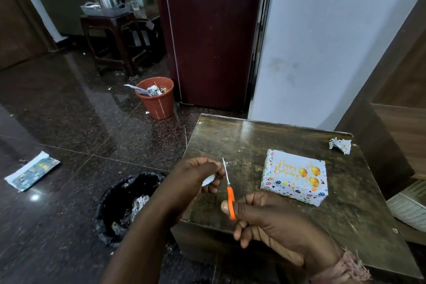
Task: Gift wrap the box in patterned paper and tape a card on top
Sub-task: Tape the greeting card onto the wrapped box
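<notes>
The box (288, 188), wrapped in white patterned paper, lies on the dark wooden table (242, 140) to the right of my hands. A "Happy Birthday" card (297, 172) with gold balloons rests on its top. My left hand (196, 175) grips a roll of clear tape (208, 181), and a short strip (229, 163) is pulled out to the right. My right hand (272, 221) holds orange-handled scissors (229, 191). Their blades point up and meet the strip beside my left fingers.
A crumpled paper scrap (341, 144) lies at the table's far right corner. Left of the table on the floor stand a black bin bag (119, 203) with scraps and an orange bucket (158, 99). A strip of patterned paper (32, 174) lies farther left. A white basket (408, 211) sits at the right.
</notes>
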The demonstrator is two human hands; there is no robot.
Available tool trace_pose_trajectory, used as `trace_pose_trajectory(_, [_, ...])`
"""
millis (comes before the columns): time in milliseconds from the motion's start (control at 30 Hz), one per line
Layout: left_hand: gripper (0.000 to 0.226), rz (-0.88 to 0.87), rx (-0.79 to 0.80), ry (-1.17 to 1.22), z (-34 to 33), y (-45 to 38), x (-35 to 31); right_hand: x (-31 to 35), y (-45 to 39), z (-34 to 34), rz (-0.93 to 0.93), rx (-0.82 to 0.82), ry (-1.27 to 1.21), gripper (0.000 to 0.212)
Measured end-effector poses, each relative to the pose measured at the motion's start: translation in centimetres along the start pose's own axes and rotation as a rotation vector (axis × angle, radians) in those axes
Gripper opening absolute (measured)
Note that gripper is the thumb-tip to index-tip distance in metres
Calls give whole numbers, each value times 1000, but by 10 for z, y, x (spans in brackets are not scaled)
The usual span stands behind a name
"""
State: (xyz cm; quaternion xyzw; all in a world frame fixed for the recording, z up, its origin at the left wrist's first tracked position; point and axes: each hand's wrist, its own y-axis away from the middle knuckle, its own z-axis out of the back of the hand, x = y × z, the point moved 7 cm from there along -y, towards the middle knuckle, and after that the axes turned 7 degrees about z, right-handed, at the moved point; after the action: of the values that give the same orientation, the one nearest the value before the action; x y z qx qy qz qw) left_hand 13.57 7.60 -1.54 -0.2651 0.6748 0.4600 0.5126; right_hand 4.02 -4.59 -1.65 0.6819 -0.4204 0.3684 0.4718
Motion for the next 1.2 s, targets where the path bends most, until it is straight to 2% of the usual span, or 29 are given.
trace_pose_trajectory(400, [22, -132, -83, -243, -4, 0, -7, -1, -3, 8, 17, -40, 49, 31])
trace_pose_trajectory(667, [25, -157, -88, -154, -5, -6, 7, -4, -2, 15, 16, -79, 113, 26])
trace_pose_trajectory(800, [24, -160, -64, -126, -8, -11, 8, -2, -1, 19, 14, -124, 72, 22])
trace_pose_trajectory(933, [19, -121, -112, -15, 3, -14, 18, -1, -5, 20, 0, -171, 30, 24])
trace_pose_trajectory(1000, [22, -109, -165, 28, 9, -15, 22, -3, -7, 21, -14, -198, 131, 26])
trace_pose_trajectory(1133, [24, -93, -285, 63, 19, -13, 23, 2, -11, 29, 35, -346, 777, 30])
trace_pose_trajectory(1200, [23, -54, -292, 102, 19, -13, 26, 6, -15, 25, 102, -398, 988, 29])
